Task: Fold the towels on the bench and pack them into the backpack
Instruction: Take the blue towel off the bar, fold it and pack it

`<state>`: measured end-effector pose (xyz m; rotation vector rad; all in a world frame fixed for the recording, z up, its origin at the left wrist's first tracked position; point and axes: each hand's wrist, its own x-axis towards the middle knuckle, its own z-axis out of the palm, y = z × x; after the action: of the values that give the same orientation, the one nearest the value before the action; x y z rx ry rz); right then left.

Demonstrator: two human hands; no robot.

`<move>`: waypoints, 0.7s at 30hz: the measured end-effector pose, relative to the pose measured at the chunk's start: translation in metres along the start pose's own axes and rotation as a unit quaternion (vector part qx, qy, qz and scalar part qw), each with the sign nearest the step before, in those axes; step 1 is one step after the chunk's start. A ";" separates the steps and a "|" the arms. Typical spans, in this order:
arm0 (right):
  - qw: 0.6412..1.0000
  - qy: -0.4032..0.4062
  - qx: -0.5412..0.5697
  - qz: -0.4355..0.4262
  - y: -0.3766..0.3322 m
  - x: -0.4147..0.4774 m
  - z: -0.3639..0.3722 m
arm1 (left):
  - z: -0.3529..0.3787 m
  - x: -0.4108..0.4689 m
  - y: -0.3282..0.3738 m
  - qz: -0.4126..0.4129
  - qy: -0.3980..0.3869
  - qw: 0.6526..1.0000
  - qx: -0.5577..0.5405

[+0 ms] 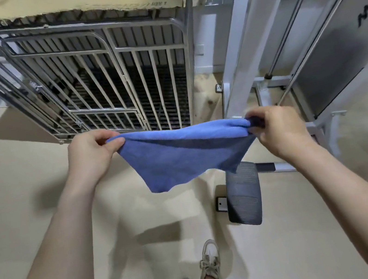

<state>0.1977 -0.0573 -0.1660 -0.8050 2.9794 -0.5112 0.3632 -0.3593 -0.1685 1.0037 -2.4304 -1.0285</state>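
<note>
Your left hand (88,155) and right hand (279,130) each pinch an upper corner of the blue towel (180,154), stretched in mid-air above the floor. Loosen either pinch and the doubled top edge will likely slide apart or drop. Its long axis runs left to right and its loose corner hangs downward, short of the metal cage (108,84).

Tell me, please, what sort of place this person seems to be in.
Probably a home gym corner: a white exercise-machine frame, a black padded bench and a large metal pet cage stand nearby.
</note>
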 end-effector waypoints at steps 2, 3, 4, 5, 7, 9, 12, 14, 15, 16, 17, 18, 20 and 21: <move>0.999 0.034 0.006 -0.015 0.004 -0.019 0.003 | 0.000 -0.009 -0.001 0.026 0.017 0.999 0.011; 0.998 0.053 0.046 0.003 0.006 -0.028 0.001 | -0.001 -0.013 -0.005 0.027 0.021 0.999 -0.010; 0.991 0.065 0.112 0.031 0.008 -0.037 -0.004 | -0.004 -0.019 -0.008 0.018 0.017 0.998 -0.062; 0.975 0.060 0.202 0.072 0.007 -0.045 -0.010 | -0.007 -0.024 -0.010 0.003 0.003 0.991 -0.136; 0.881 0.023 0.446 0.152 0.002 -0.063 -0.028 | -0.012 -0.034 -0.011 -0.022 -0.020 0.964 -0.262; 0.765 0.013 0.613 0.198 -0.004 -0.080 -0.043 | -0.014 -0.045 -0.006 -0.015 -0.029 0.957 -0.289; 0.745 0.076 0.622 0.229 -0.010 -0.099 -0.059 | -0.012 -0.056 0.015 0.005 0.001 0.965 -0.263; 0.810 0.165 0.516 0.222 -0.005 -0.111 -0.067 | -0.008 -0.064 0.033 0.029 0.020 0.968 -0.247; 0.847 0.203 0.448 0.203 -0.001 -0.118 -0.071 | -0.006 -0.068 0.042 0.041 0.018 0.969 -0.244; 0.877 0.233 0.378 0.186 0.004 -0.126 -0.078 | -0.005 -0.073 0.051 0.052 0.012 0.969 -0.243; 0.897 0.259 0.318 0.168 0.009 -0.134 -0.086 | -0.003 -0.078 0.058 0.064 0.005 0.969 -0.240; 0.909 0.276 0.270 0.156 0.014 -0.141 -0.096 | -0.001 -0.082 0.066 0.083 -0.003 0.969 -0.232; 0.919 0.296 0.213 0.150 0.026 -0.155 -0.116 | 0.005 -0.092 0.083 0.116 -0.021 0.966 -0.229; 0.914 0.296 0.230 0.154 0.035 -0.160 -0.125 | 0.009 -0.097 0.093 0.113 -0.038 0.961 -0.249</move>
<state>0.3068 0.0887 -0.0700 -0.1372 3.1432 -1.5952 0.3822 -0.2398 -0.1092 0.5132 -2.1070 -1.5075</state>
